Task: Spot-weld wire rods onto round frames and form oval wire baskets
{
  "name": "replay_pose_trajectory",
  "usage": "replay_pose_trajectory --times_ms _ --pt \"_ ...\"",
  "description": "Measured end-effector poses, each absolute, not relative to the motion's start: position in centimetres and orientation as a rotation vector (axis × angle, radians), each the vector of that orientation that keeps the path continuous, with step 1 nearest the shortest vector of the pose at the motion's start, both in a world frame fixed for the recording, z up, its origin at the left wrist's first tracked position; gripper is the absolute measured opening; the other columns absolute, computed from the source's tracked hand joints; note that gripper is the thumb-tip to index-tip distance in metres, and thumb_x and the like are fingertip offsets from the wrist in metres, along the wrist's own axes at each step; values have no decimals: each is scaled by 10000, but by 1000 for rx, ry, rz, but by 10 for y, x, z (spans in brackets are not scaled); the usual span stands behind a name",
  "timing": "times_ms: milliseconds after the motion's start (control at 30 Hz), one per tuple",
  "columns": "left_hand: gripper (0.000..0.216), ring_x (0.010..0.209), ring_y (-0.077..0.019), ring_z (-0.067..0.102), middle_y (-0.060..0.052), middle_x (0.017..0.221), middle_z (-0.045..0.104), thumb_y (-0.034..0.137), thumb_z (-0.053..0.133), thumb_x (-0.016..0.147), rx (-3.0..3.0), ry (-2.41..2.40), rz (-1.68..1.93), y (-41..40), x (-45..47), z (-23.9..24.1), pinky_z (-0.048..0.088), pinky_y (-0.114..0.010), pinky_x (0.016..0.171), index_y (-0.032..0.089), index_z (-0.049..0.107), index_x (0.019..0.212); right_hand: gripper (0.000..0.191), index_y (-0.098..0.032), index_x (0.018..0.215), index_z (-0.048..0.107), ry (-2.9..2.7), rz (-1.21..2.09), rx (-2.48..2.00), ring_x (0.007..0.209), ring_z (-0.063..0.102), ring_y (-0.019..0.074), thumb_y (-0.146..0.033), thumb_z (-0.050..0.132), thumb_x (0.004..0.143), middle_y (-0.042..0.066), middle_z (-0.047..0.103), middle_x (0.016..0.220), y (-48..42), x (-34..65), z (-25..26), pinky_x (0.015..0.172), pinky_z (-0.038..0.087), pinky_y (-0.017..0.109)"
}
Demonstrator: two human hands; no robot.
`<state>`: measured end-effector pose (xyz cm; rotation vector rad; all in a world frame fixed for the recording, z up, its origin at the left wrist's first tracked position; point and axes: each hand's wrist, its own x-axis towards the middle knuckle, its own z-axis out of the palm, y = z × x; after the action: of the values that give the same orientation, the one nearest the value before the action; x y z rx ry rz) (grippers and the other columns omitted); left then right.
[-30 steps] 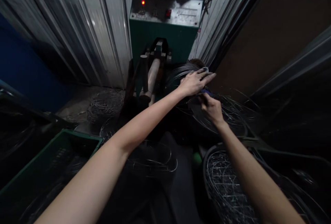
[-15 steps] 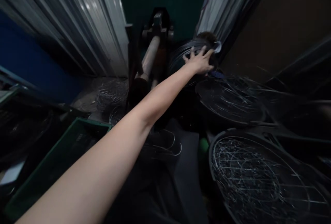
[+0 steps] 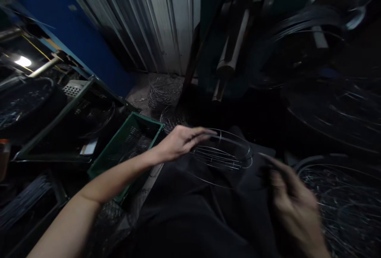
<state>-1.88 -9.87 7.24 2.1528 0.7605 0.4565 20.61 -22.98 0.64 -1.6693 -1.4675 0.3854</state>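
Rings of wire (image 3: 222, 153) under left hand (image 3: 178, 143), fingers out flat, touching; right hand (image 3: 293, 206) blurred, grip untellable; next, firm pinch needed.

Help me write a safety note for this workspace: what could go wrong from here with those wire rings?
1. The bare left hand lies on the thin wire rings; a wire end could scratch or poke it.
2. The right hand, blurred, is close to the rings and might snag them.

Shiny metal wire rings (image 3: 222, 153), green plastic crate (image 3: 125, 147)
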Motion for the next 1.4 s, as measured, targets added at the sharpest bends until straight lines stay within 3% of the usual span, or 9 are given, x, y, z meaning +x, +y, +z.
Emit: replay_pose_trajectory --times_ms 133,233,300,400,500,633,933,1233,1400 --pt "379 940 -115 630 -65 1101 657 278 400 929 2351 743 485 -106 -35 13 477 -201 817 153 499 1273 335 -219 1204 580 -1777 308 -1448 762 629 113 -190 452 896 32 654 971 -208 176 -3 693 507 215" --pt "350 862 -119 614 -73 986 680 270 400 930 2477 851 649 -88 -31 -8 470 -233 796 137 545 1220 296 -209 1126 616 -1666 209 -1465 825 635 128 -148 480 870 25 662 986 -195 180 -16 760 504 231" --pt "323 920 -146 580 -85 1044 660 277 437 914 2540 909 744 -70 -26 -14 448 -279 838 160 584 1177 260 -202 1089 623 -1547 163 -1539 851 635 142 -163 492 868 27 663 989 -192 191 -23 791 503 254" --pt "279 999 -173 541 -87 1149 621 304 501 882 2576 824 633 -48 -14 -15 412 -299 871 192 630 1102 230 -186 1055 626 -1608 77 -1628 831 626 149 -186 478 878 40 655 963 -190 205 -24 766 500 266" --pt "307 747 -108 564 -51 863 665 347 435 911 2452 649 332 -38 -7 -10 404 -197 701 146 638 1024 201 -177 999 634 -1865 -26 -1647 810 596 161 -225 474 887 51 631 923 -186 213 -10 713 484 277" --pt "349 554 -56 459 21 644 544 382 383 923 2326 609 308 -36 -10 11 329 -153 566 124 617 926 203 -171 968 619 -2092 -123 -1607 766 568 170 -263 447 910 51 621 865 -177 218 21 673 465 287" --pt "306 509 -49 401 32 583 496 364 425 903 2451 544 383 -22 -19 53 288 -166 543 126 615 883 186 -188 1025 619 -2013 -263 -1580 748 569 134 -243 490 904 31 622 855 -160 210 18 661 442 241" --pt "334 577 -59 455 18 658 525 378 373 923 2222 469 138 -29 -22 8 331 -158 597 132 584 844 203 -188 1025 603 -2087 -248 -1676 787 574 133 -168 476 868 26 625 918 -177 210 -23 627 422 218" --pt "333 624 -74 491 4 704 567 382 360 927 2166 577 165 -21 -18 5 356 -165 633 137 565 831 129 -170 930 616 -2040 -451 -1730 721 549 116 -220 512 872 12 618 803 -162 200 -22 550 359 227"
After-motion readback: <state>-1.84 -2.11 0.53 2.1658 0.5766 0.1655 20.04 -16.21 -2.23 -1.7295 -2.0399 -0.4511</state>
